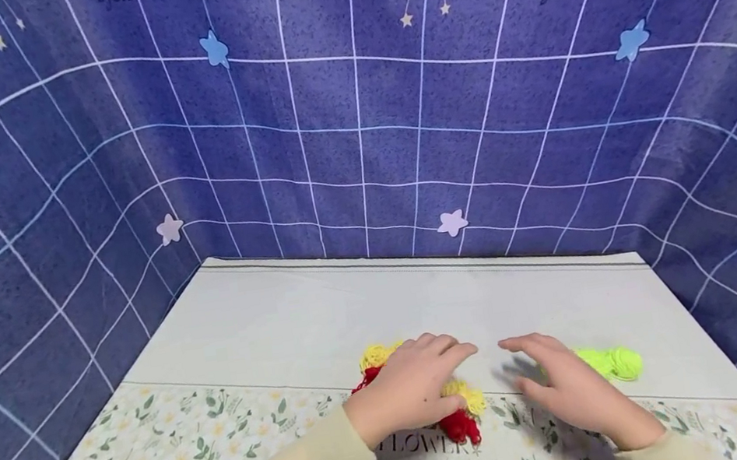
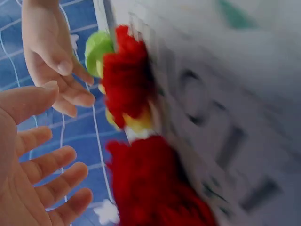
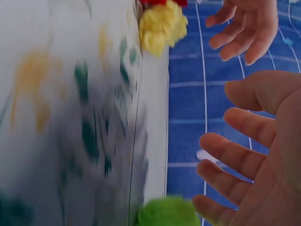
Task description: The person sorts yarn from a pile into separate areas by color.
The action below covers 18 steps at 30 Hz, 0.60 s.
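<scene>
My left hand (image 1: pixel 410 386) hovers over red yarn (image 1: pixel 460 427) and yellow yarn (image 1: pixel 464 397), fingers spread and holding nothing. Partly hidden behind it, more yellow yarn (image 1: pixel 376 355) lies on the table. The left wrist view shows two red bundles, a near one (image 2: pixel 153 188) and a farther one (image 2: pixel 126 77), both apart from the fingers. To the right, my right hand (image 1: pixel 574 386) is raised in front of a lime-green skein of yarn (image 1: pixel 621 363), its fingers apart and its palm turned inward. In the right wrist view, the green yarn (image 3: pixel 169 212) shows only at the bottom edge.
A white table (image 1: pixel 266 307) carries a floral mat strip (image 1: pixel 178 437) with printed lettering. Blue grid-patterned curtains (image 1: pixel 353 122) with stars and clouds enclose the table at the back and both sides.
</scene>
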{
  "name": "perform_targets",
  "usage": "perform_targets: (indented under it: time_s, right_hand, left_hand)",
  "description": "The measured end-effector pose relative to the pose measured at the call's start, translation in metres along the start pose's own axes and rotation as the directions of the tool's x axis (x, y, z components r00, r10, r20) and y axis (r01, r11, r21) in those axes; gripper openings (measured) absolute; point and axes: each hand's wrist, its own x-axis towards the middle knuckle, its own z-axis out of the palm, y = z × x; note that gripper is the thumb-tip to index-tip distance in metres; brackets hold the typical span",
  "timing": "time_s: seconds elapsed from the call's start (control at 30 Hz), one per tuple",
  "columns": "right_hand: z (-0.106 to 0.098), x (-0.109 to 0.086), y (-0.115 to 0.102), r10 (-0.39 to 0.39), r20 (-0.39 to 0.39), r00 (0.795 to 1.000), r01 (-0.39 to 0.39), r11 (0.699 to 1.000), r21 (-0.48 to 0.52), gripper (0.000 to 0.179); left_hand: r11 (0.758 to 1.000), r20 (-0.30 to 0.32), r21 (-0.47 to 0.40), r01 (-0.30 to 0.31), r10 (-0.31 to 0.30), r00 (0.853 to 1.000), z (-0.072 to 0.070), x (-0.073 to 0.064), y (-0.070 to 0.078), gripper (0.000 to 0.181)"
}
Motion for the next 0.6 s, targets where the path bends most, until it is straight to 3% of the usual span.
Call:
perform_targets:
  time_s: [0.3,0.47,0.6]
  right_hand:
    - [0.023,0.016,-0.017,-0.054,0.105,0.993,0.055,0.998,-0.003,0.046]
    - [0.030,0.020,-0.025,-0.068,0.154,0.986,0.070,0.998,-0.005,0.047]
    - [0.036,0.022,-0.030,-0.087,0.194,0.977,0.088,0.996,0.003,0.048]
  left_hand:
    - [0.993,-0.031,-0.015,0.120,-0.120,0.992,0.007,-0.029,-0.041,0.064]
    - [0.989,-0.063,-0.024,0.145,-0.146,0.987,0.007,-0.034,-0.069,0.062]
    - [0.977,-0.031,-0.098,0.190,-0.194,0.980,0.010,-0.034,-0.089,0.059]
